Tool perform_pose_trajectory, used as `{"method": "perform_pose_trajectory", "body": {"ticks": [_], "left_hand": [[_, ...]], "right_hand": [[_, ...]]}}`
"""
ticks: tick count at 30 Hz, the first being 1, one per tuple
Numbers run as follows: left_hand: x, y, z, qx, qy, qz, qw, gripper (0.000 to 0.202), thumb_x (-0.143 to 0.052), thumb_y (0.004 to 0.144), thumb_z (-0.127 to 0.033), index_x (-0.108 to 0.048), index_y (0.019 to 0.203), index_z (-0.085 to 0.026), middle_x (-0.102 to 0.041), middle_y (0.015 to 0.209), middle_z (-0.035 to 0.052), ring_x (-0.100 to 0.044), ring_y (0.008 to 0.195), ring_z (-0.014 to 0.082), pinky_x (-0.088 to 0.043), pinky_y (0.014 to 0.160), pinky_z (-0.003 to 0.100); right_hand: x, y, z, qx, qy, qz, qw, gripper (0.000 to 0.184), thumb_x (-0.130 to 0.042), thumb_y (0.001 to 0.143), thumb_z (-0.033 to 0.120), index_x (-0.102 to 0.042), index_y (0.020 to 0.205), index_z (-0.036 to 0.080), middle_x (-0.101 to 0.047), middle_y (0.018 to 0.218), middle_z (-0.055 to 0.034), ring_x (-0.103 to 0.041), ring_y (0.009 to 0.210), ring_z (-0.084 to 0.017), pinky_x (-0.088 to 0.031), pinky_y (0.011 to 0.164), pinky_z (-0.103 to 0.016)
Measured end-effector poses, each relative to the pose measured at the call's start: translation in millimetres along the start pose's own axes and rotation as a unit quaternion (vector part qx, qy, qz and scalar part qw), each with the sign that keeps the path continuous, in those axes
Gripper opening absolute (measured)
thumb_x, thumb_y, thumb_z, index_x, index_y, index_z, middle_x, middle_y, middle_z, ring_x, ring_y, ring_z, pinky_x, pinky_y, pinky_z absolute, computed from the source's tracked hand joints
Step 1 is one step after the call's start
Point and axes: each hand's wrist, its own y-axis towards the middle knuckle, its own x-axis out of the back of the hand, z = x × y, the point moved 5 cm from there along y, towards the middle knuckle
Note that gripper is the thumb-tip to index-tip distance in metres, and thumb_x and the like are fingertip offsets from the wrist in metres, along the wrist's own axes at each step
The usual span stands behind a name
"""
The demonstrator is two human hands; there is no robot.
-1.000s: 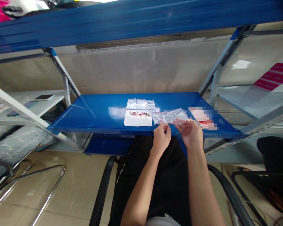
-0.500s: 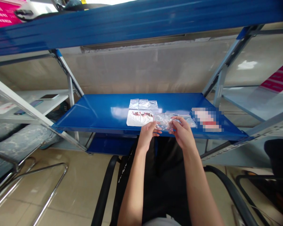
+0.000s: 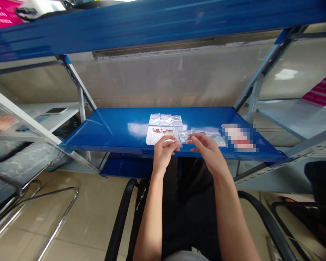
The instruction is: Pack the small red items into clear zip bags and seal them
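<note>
Left fingers [image 3: 171,143] and right fingers [image 3: 193,138] pinch a clear zip bag [image 3: 199,136]; three more bags [image 3: 165,119] lie behind on the blue shelf [image 3: 114,127].

**Item 1:** crumpled clear plastic zip bag [image 3: 199,136], glossy, held low over the front of the blue steel shelf [image 3: 116,128], just beyond the right hand [image 3: 208,154].

**Item 2:** folded white sheet [image 3: 156,135], rectangular, flat on the shelf, with a row of small red pieces along its upper part. A clear film edge [image 3: 176,136] rises over its right corner, pinched by the left hand [image 3: 163,155].

**Item 3:** small flat clear plastic bags [image 3: 165,119], side by side in a row behind the sheet, unfolded, apparently empty.
</note>
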Motion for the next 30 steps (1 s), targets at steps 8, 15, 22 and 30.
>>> {"method": "perform_pose_trajectory", "body": {"ticks": [8,15,22,30], "left_hand": [[-12.4,-0.5,6.6,-0.031,0.024,0.027,0.999,0.019,-0.078,0.08,-0.036,-0.077,0.084,-0.017,-0.077,0.082,0.0047,-0.074,0.084,0.0213,-0.057,0.082,0.03],[-7.8,1.3,8.1,-0.028,0.056,0.036,0.997,0.021,-0.081,0.079,-0.037,-0.075,0.081,-0.017,-0.074,0.077,0.0028,-0.071,0.078,0.0191,-0.055,0.077,0.028],[-7.9,1.0,8.0,-0.02,0.057,0.114,0.992,0.019,-0.081,0.081,-0.035,-0.073,0.08,-0.017,-0.074,0.077,0.0038,-0.072,0.076,0.0186,-0.054,0.077,0.028],[-4.8,-1.3,0.7,-0.069,0.138,0.064,0.986,0.018,-0.071,0.09,-0.034,-0.07,0.084,-0.018,-0.07,0.077,0.0019,-0.065,0.074,0.0142,-0.048,0.07,0.023]], "right_hand": [[-22.7,-6.2,13.8,0.094,-0.092,0.017,0.991,0.027,-0.079,0.084,0.049,-0.078,0.094,0.024,-0.08,0.093,-0.0062,-0.075,0.088,-0.027,-0.059,0.079,-0.037],[-25.1,-7.6,16.8,0.101,-0.161,0.056,0.98,0.028,-0.07,0.091,0.048,-0.081,0.095,0.024,-0.081,0.096,-0.0054,-0.075,0.09,-0.028,-0.058,0.078,-0.037],[-18.8,-6.0,13.6,0.102,-0.166,0.114,0.974,0.032,-0.061,0.097,0.045,-0.076,0.082,0.021,-0.075,0.077,-0.0031,-0.066,0.074,-0.023,-0.047,0.066,-0.031],[-23.2,-8.1,22.3,0.162,-0.287,0.06,0.942,0.025,-0.056,0.098,0.032,-0.074,0.085,0.019,-0.075,0.079,-0.0049,-0.067,0.074,-0.022,-0.042,0.07,-0.033]]}}
